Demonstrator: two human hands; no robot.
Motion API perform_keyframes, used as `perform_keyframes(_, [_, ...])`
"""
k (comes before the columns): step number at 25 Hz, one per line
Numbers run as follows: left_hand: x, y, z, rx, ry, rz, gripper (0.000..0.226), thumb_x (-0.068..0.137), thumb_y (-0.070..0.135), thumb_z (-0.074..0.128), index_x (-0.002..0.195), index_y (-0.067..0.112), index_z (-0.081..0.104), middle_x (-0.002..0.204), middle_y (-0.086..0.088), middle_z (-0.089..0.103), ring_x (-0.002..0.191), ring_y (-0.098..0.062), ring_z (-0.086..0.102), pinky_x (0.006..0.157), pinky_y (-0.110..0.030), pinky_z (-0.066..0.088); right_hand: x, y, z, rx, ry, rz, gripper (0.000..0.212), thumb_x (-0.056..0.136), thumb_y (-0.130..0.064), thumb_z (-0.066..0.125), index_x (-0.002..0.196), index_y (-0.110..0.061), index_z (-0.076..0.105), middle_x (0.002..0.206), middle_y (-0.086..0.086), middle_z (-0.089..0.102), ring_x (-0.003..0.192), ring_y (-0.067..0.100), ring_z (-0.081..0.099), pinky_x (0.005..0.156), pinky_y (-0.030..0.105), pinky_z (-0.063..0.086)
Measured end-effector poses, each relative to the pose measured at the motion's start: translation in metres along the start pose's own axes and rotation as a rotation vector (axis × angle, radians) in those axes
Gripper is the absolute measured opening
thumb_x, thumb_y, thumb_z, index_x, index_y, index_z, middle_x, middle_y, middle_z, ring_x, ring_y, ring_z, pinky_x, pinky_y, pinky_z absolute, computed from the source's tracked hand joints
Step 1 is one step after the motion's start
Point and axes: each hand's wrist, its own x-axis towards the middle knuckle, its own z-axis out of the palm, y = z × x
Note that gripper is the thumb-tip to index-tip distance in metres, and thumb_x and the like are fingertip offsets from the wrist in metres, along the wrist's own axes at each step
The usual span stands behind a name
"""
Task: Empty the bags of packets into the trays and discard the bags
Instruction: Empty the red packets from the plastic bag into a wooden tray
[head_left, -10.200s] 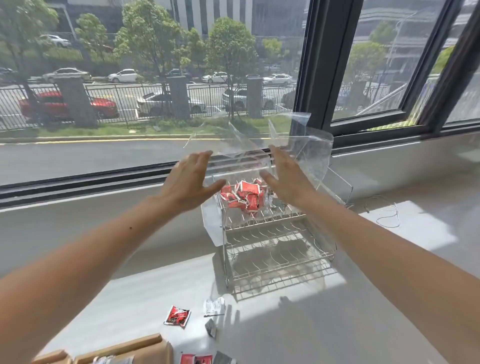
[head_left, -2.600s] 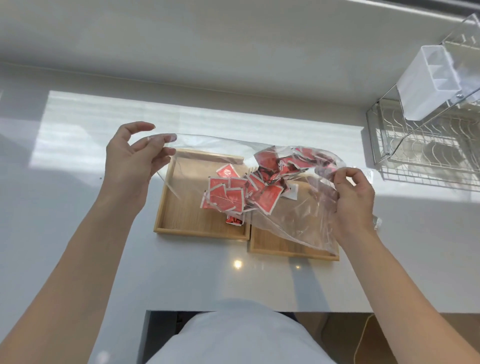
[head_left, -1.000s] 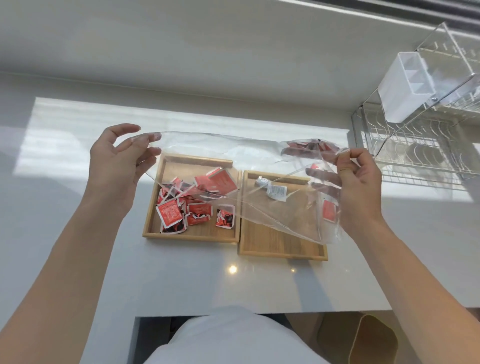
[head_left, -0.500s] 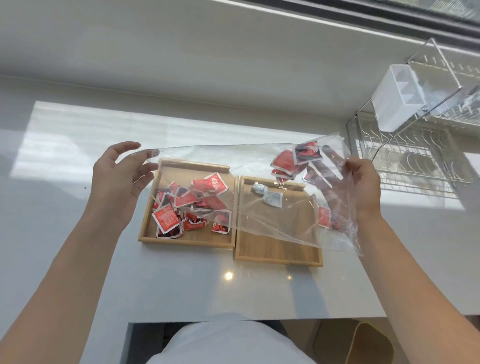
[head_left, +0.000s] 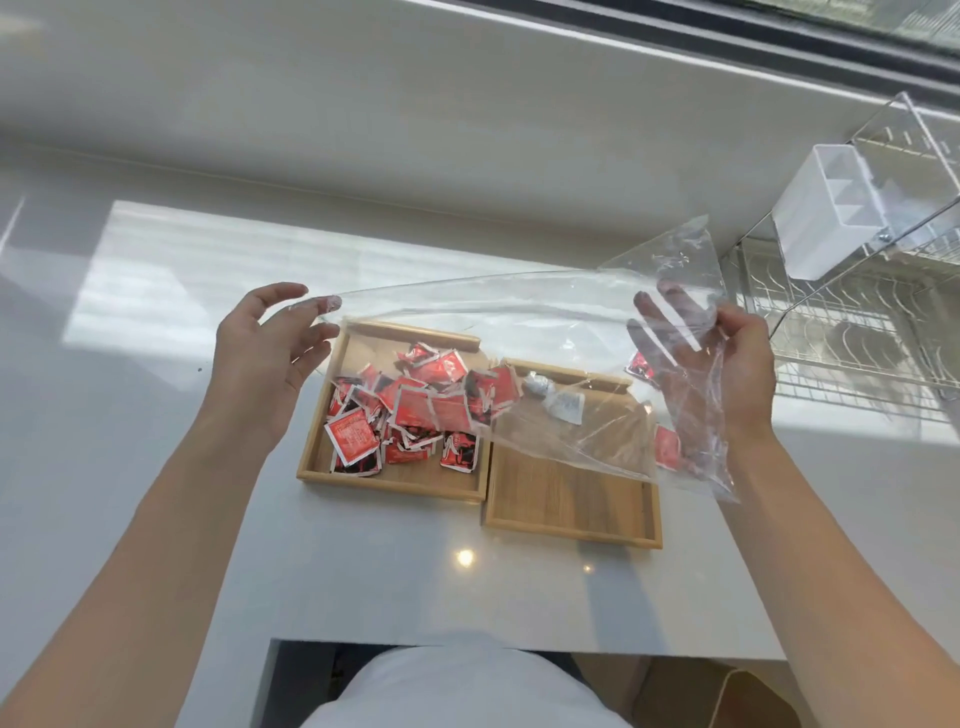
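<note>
A clear plastic bag (head_left: 550, 338) is stretched above two wooden trays, empty as far as I can see. My left hand (head_left: 267, 358) pinches its left corner with the fingertips. My right hand (head_left: 719, 364) grips its right end, the film draped over the fingers. The left tray (head_left: 395, 486) holds a heap of red packets (head_left: 415, 410). The right tray (head_left: 571, 512) holds only two small silver-white packets (head_left: 558, 397) near its far edge. Two red packets (head_left: 666, 447) lie on the counter beside the right tray, seen through the bag.
A wire dish rack (head_left: 857, 332) with a white cutlery holder (head_left: 826, 223) stands at the right against the window ledge. The white counter (head_left: 156, 467) ends at its front edge (head_left: 519, 642) near my body. A tan bin (head_left: 737, 696) shows below the counter.
The last red packets have dropped out of the bag's right end into the left tray's heap. My right hand has lifted its end of the bag higher. The left hand has barely moved.
</note>
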Motion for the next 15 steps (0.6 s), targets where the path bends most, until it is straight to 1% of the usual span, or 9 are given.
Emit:
perform_keyframes(2, [0.000,-0.002,0.000,0.009,-0.002,-0.006,0.022,0.083,0.013,0.070,0.100,0.022,0.059,0.092,-0.002,0.077,0.071,-0.014,0.065,0.065,-0.021,0.052,0.000,-0.002,-0.002,-0.007,-0.013,0.005,0.016,0.094,-0.018,0.041,0.082,-0.009,0.047,0.125,0.012,0.068,0.113,0.037,0.067,0.093,0.048,0.055])
perform_keyframes(3, [0.000,-0.003,0.000,0.012,-0.004,-0.008,0.021,0.084,0.013,0.069,0.100,0.022,0.059,0.092,-0.002,0.077,0.071,-0.014,0.066,0.065,-0.021,0.052,0.001,-0.004,-0.003,-0.002,-0.014,0.003,0.014,0.093,-0.018,0.042,0.083,-0.009,0.047,0.125,0.013,0.067,0.113,0.037,0.066,0.094,0.050,0.054])
perform_keyframes(5, [0.000,-0.005,0.001,0.016,-0.002,-0.004,0.019,0.086,0.013,0.068,0.099,0.023,0.059,0.094,-0.003,0.077,0.071,-0.013,0.066,0.064,-0.020,0.053,0.001,-0.007,-0.003,0.012,-0.013,-0.001,0.011,0.093,-0.018,0.042,0.088,-0.009,0.045,0.129,0.016,0.065,0.114,0.038,0.066,0.096,0.051,0.053])
perform_keyframes(7, [-0.002,-0.006,0.002,0.029,-0.021,-0.003,0.019,0.087,0.013,0.068,0.100,0.023,0.059,0.097,-0.003,0.077,0.071,-0.012,0.067,0.064,-0.020,0.053,-0.002,-0.009,-0.002,0.040,0.009,-0.012,0.013,0.095,-0.018,0.039,0.095,-0.007,0.045,0.133,0.016,0.062,0.113,0.036,0.066,0.097,0.050,0.052])
perform_keyframes(10, [-0.007,-0.007,0.005,0.067,-0.094,0.021,0.016,0.091,0.016,0.066,0.104,0.024,0.062,0.102,0.000,0.076,0.073,-0.011,0.067,0.067,-0.020,0.054,-0.009,-0.018,0.002,0.074,-0.001,-0.038,0.018,0.097,-0.019,0.036,0.103,-0.006,0.047,0.133,0.016,0.060,0.113,0.035,0.067,0.094,0.049,0.054])
perform_keyframes(12, [-0.011,-0.008,0.008,0.093,-0.141,0.039,0.017,0.093,0.016,0.064,0.108,0.024,0.064,0.109,-0.001,0.075,0.073,-0.010,0.067,0.068,-0.019,0.054,-0.013,-0.029,0.008,0.071,-0.033,-0.052,0.027,0.098,-0.020,0.034,0.112,-0.004,0.052,0.134,0.015,0.058,0.115,0.035,0.065,0.096,0.051,0.053])
perform_keyframes(13, [-0.013,-0.007,0.008,0.098,-0.145,0.054,0.018,0.094,0.016,0.064,0.110,0.025,0.064,0.112,-0.001,0.074,0.072,-0.009,0.067,0.068,-0.019,0.054,-0.015,-0.035,0.011,0.061,-0.035,-0.064,0.031,0.098,-0.020,0.034,0.114,-0.003,0.055,0.131,0.015,0.060,0.114,0.034,0.066,0.096,0.050,0.053])
perform_keyframes(14, [-0.015,-0.005,0.008,0.102,-0.146,0.070,0.020,0.094,0.015,0.063,0.111,0.026,0.065,0.113,-0.001,0.074,0.071,-0.008,0.067,0.066,-0.018,0.054,-0.016,-0.040,0.012,0.035,-0.022,-0.082,0.034,0.099,-0.019,0.033,0.111,-0.003,0.060,0.122,0.012,0.066,0.109,0.029,0.069,0.093,0.046,0.055])
perform_keyframes(15, [-0.017,-0.003,0.008,0.105,-0.153,0.090,0.021,0.095,0.014,0.061,0.111,0.028,0.066,0.115,0.000,0.073,0.071,-0.007,0.067,0.065,-0.017,0.054,-0.016,-0.045,0.012,-0.044,0.036,-0.117,0.037,0.100,-0.018,0.032,0.104,-0.003,0.065,0.107,0.005,0.073,0.100,0.021,0.073,0.089,0.039,0.057])
